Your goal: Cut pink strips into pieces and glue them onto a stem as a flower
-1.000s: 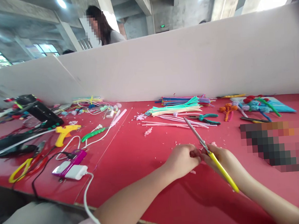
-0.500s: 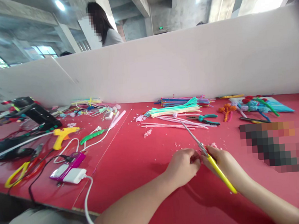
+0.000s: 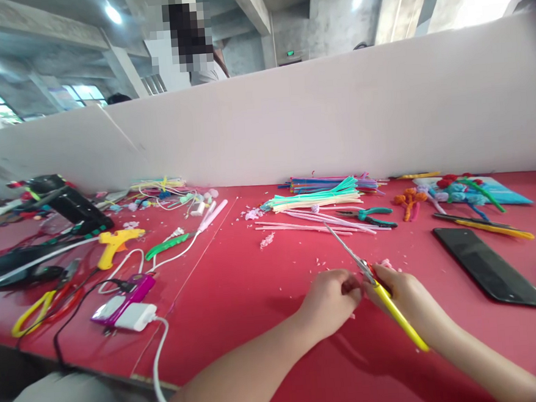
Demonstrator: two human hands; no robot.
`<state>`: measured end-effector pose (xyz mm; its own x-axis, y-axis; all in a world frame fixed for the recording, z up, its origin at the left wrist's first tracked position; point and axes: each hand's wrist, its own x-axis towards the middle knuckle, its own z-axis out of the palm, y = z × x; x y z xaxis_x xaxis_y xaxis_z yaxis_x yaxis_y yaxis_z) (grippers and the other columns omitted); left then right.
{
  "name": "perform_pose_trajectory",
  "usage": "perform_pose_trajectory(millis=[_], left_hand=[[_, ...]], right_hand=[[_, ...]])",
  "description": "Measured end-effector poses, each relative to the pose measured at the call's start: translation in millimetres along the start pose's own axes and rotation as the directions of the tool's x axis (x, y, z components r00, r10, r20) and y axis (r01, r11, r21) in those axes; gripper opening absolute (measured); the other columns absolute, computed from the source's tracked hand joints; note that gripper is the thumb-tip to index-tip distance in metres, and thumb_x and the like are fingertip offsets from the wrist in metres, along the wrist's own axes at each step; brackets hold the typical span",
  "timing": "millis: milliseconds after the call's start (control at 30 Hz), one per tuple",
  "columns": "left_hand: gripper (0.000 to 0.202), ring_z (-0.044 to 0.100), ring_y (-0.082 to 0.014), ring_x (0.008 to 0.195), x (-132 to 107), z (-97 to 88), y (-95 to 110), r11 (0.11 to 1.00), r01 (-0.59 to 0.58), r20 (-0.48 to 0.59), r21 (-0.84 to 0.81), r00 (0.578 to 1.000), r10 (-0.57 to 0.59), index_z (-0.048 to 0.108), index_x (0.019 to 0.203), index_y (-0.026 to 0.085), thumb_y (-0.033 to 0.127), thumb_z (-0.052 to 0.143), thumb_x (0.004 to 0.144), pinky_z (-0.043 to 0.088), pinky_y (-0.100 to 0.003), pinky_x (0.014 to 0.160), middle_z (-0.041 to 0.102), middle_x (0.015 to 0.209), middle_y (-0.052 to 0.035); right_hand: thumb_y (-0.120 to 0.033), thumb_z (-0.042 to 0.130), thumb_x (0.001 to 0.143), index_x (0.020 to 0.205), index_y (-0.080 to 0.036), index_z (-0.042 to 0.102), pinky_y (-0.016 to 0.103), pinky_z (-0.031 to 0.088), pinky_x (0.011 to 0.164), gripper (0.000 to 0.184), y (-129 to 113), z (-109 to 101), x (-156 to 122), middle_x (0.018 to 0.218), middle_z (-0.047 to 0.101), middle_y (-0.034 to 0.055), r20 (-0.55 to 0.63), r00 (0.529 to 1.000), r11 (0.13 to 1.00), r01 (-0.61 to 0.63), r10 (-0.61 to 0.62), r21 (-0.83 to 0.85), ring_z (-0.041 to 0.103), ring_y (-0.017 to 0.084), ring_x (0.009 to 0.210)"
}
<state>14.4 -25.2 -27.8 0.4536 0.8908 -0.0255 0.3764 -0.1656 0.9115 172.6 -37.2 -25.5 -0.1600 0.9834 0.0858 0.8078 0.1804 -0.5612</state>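
Note:
My left hand is curled into a pinch low over the red table, fingertips meeting my right hand. What it pinches is too small to name. My right hand is closed round yellow-handled scissors; their metal blades point up and away to the left, and the yellow handle sticks out toward me. A small pink fuzzy piece shows just behind my right knuckles.
Pipe cleaners lie in a pile at the back with green-handled pliers. A black phone lies right. Left: a yellow glue gun, charger and cable, other scissors. A white partition backs the table; a person stands beyond.
Both hands have stayed together, drifting slightly toward me in the picture. The scissors keep the same tilt. The view has shifted a little.

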Motion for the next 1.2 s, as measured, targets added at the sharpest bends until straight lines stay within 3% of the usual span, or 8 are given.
perform_pose_trajectory(millis=[167, 467, 800, 1000, 1100, 1200], left_hand=[[0.016, 0.056, -0.0129, 0.063, 0, -0.9, 2, 0.987, -0.058, -0.042, 0.147, 0.997, 0.065, 0.06, 0.08, 0.017, 0.023, 0.046, 0.075, 0.049, -0.025, 0.06, 0.06, 0.069, -0.0019], [0.013, 0.056, -0.013, 0.063, -1, 0.0, 2, 0.971, -0.101, -0.108, 0.217, 0.986, 0.127, 0.059, 0.074, 0.017, 0.023, 0.048, 0.074, 0.048, -0.025, 0.061, 0.058, 0.065, -0.0003], [0.015, 0.054, -0.0131, 0.061, -1, -3.1, 3, 0.951, -0.168, -0.065, 0.258, 0.979, 0.191, 0.06, 0.077, 0.017, 0.021, 0.045, 0.076, 0.043, -0.024, 0.057, 0.058, 0.065, -0.0004], [0.012, 0.052, -0.0127, 0.059, 2, -23.5, 17, 0.926, -0.202, -0.02, 0.318, 0.976, 0.219, 0.058, 0.065, 0.017, 0.014, 0.048, 0.07, 0.038, -0.023, 0.055, 0.057, 0.064, -0.0007], [0.01, 0.052, -0.0128, 0.055, 9, -38.4, 21, 0.975, -0.15, -0.104, 0.165, 0.98, 0.169, 0.058, 0.064, 0.017, 0.02, 0.051, 0.07, 0.039, -0.024, 0.055, 0.057, 0.059, -0.0008], [0.014, 0.049, -0.0102, 0.046, 15, -48.3, 20, 0.96, -0.047, -0.176, -0.277, 0.984, -0.003, 0.057, 0.071, 0.015, 0.029, 0.054, 0.071, 0.039, -0.023, 0.048, 0.056, 0.058, -0.0008]], right_hand=[[-0.03, 0.041, 0.074, 0.064, -0.021, 0.039, 0.021, 0.027, 0.046, 0.014, 0, 0, 0, 0.054, 0.049, -0.0013, -0.016, 1.0, 1.0, -0.006, 0.006, 0.0, 0.045, 0.013, 0.05], [-0.032, 0.043, 0.073, 0.064, -0.021, 0.038, 0.021, 0.027, 0.046, 0.015, -2, -1, -1, 0.053, 0.047, -0.0026, -0.007, 1.0, 1.0, -0.019, 0.019, -0.004, 0.042, 0.012, 0.049], [-0.031, 0.044, 0.072, 0.063, -0.02, 0.041, 0.02, 0.027, 0.044, 0.015, 1, 0, -1, 0.052, 0.049, -0.0024, -0.048, 0.999, 1.0, 0.012, -0.01, 0.029, 0.04, 0.011, 0.046], [-0.032, 0.043, 0.074, 0.067, -0.019, 0.047, 0.02, 0.028, 0.045, 0.014, 0, -1, -2, 0.055, 0.05, -0.0022, -0.057, 0.998, 0.998, 0.011, -0.008, 0.059, 0.041, 0.011, 0.049], [-0.033, 0.043, 0.074, 0.064, -0.02, 0.044, 0.019, 0.027, 0.043, 0.017, -2, -3, -2, 0.052, 0.047, -0.0033, -0.066, 0.998, 0.999, -0.011, 0.014, 0.048, 0.04, 0.01, 0.047], [-0.036, 0.046, 0.073, 0.063, -0.021, 0.041, 0.02, 0.027, 0.043, 0.018, -5, -9, -3, 0.052, 0.046, -0.004, -0.043, 0.999, 1.0, -0.021, 0.021, 0.002, 0.042, 0.011, 0.047]])
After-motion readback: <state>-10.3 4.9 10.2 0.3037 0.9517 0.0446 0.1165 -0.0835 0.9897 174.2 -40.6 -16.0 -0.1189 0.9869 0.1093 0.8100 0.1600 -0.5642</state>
